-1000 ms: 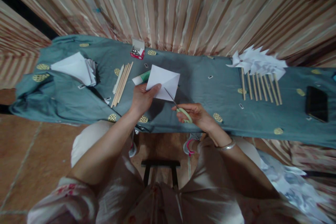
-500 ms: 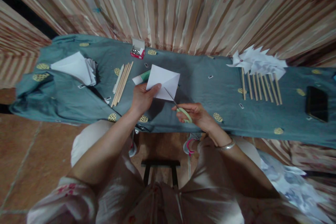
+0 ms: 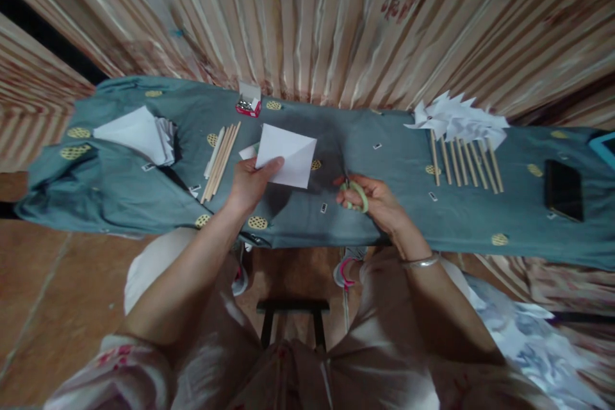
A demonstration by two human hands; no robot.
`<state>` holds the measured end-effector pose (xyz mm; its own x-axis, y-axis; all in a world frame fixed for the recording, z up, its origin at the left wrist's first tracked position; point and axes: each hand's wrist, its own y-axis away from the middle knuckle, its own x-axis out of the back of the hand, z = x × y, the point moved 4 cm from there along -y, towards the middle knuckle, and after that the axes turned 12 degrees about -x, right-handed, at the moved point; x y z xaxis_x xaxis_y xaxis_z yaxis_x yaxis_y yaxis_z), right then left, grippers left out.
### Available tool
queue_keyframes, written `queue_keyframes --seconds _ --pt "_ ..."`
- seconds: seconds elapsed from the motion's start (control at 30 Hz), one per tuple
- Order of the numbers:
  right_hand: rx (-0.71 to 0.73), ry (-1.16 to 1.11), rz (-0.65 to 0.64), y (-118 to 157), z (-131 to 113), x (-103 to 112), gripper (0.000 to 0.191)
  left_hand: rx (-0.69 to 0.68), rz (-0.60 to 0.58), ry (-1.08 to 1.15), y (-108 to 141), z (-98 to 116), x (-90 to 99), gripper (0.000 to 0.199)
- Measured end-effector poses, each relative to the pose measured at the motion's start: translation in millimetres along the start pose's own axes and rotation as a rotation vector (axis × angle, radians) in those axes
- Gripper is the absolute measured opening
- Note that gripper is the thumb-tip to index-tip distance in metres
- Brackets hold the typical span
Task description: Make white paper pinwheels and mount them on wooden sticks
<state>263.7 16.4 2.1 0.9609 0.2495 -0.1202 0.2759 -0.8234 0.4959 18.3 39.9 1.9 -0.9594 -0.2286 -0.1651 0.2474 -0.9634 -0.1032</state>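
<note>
A white square of paper (image 3: 291,150) is pinched at its left edge by my left hand (image 3: 250,184), thumb on top. My right hand (image 3: 372,198) is closed around scissors with light green handles (image 3: 356,197); their dark blades point up and away, smeared by motion, and stand apart from the paper on its right side. Partly behind the paper lies a white and green tube (image 3: 248,152). Left of my left hand is a row of wooden sticks (image 3: 223,163) with a white stick (image 3: 214,154) alongside.
Stacked white paper (image 3: 134,131) lies at the left. A small red box of metal pieces (image 3: 248,104) stands open at the back. Finished paper pinwheels (image 3: 461,118) on sticks lie at the right, near a black phone (image 3: 563,191). A blue-edged object (image 3: 603,147) shows at the far right.
My right hand has drawn the scissors away from the paper to the right, and the blades have swung upward. The view has shifted slightly; my left hand still holds the paper.
</note>
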Motion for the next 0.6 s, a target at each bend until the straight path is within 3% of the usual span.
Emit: queue_keyframes --seconds 0.17,0.37,0.5,0.6 --pt "0.197 0.023 0.163 -13 -9 10 0.051 0.166 -0.248 -0.138 12 -7 -11.2 0.029" --pt "0.169 0.096 0.053 -23 -10 -1 0.052 0.260 -0.447 -0.205 23 -14 -22.1 0.025" --pt "0.135 0.123 -0.027 -22 -7 -8 0.049 0.288 -0.454 -0.193 24 -15 -21.8 0.029" --pt "0.115 0.086 -0.010 -23 -7 -10 0.050 0.283 -0.394 -0.120 21 -14 -20.7 0.040"
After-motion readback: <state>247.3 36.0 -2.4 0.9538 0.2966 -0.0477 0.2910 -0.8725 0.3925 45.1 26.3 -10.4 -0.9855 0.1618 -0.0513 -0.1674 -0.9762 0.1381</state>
